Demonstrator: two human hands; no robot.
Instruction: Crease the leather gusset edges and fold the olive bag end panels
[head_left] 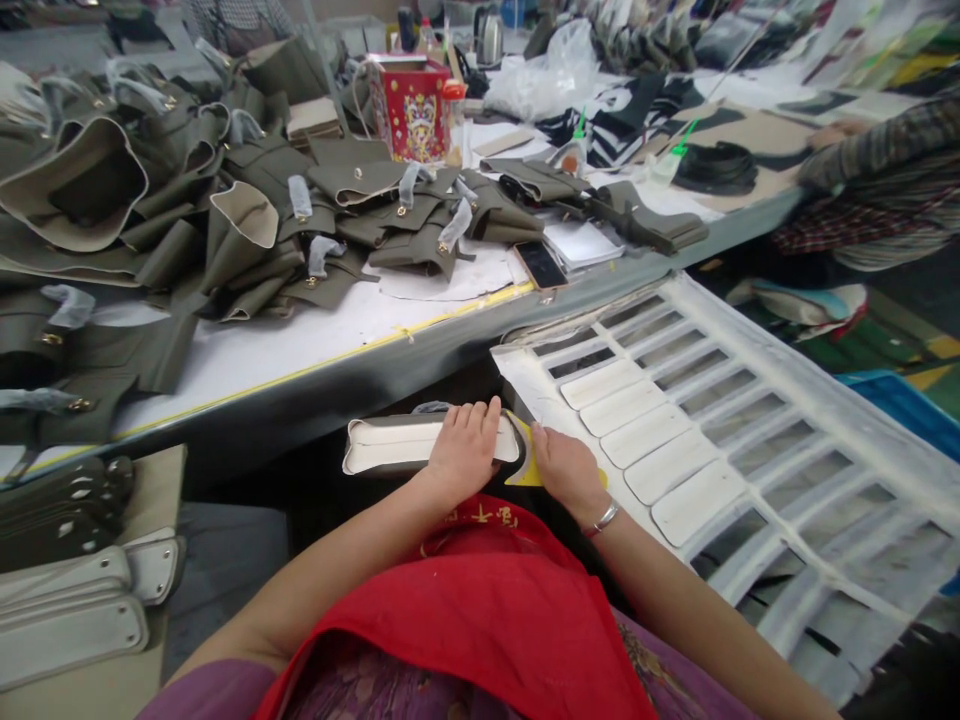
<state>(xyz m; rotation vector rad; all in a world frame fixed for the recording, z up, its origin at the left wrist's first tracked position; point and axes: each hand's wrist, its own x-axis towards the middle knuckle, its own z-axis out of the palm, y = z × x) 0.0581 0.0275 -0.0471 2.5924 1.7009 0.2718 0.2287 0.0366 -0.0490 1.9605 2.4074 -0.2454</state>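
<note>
My left hand [466, 450] lies across an olive-grey handbag [397, 443], its fingers curled over the far edge near the right end. The long white panel on the bag faces up, with dark material showing along its rim. In my right hand [566, 468] is a flat yellow tool with a curved edge [525, 460], perhaps a scraper. The tool's curved edge is right beside the bag's right end; I cannot tell whether they touch. To the right, several white rounded panels [646, 428] lie in a row on a white slatted rack [720, 380].
Olive bags [247, 220] are heaped on the long worktable [285, 345] ahead. A phone [541, 266] lies near its edge; a red box [411, 105] stands farther back. White strips [71, 620] are stacked at lower left. Another person's sleeve [877, 150] reaches in at right.
</note>
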